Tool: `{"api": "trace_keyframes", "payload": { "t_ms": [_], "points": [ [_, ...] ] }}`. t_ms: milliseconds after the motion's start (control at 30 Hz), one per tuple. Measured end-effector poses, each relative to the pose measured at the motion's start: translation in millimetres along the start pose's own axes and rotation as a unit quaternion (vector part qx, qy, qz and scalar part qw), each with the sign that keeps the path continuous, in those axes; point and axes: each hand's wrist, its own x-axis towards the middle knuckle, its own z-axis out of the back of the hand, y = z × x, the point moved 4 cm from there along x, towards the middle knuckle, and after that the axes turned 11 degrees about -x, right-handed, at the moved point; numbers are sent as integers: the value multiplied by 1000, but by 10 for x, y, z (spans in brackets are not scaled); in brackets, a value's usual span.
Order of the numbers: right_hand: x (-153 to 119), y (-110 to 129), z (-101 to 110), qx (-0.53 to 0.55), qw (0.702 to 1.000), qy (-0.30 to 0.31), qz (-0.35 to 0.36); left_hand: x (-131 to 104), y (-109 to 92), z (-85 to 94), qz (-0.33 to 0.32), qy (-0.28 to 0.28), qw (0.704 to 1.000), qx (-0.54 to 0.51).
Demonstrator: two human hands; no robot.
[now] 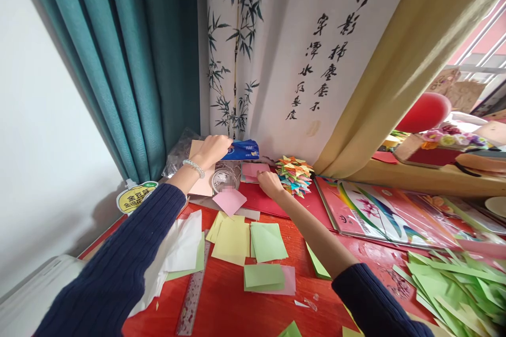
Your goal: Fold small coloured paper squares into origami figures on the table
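My left hand [211,151], with a beaded bracelet at the wrist, reaches to the back of the table. Its fingers are closed on the near end of a flat blue packet [245,150]. Under that wrist lies a pale peach sheet [200,183], beside a round clear container [223,179]. My right hand [270,183] is closed, its fingertips pinching the edge of a small pink paper [253,170]. Just right of it stands a multicoloured folded-paper piece [294,175]. Another pink square [229,201] lies in front of the container.
Yellow papers [229,242] and green papers [269,242] lie on the red table [237,313]. A clear ruler [193,295] and white crumpled paper [184,245] are at left. Green strips [458,289] pile up at right, near a large pink folder [367,210]. Curtains [134,63] hang behind.
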Motion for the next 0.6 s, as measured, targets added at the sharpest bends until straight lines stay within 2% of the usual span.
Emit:
{"api": "trace_keyframes", "payload": {
  "t_ms": [167,300,367,467,533,600],
  "points": [
    [-17,-58,106,0,999,-35,-17,2,21,135,-12,-26,1000,-4],
    [-142,-102,311,7,996,-92,-4,-84,60,177,-28,-33,999,-14],
    [-277,-121,472,11,991,-130,18,-165,55,92,-33,-21,999,-26],
    [-593,-200,785,19,979,-196,54,-310,6,-129,-25,6,998,-58],
    [-871,-327,1029,25,968,-245,50,-389,-42,-248,-13,13,996,-91],
    [-1181,-510,1275,33,956,-290,21,-429,-92,-280,-1,14,991,-135]
  ]
}}
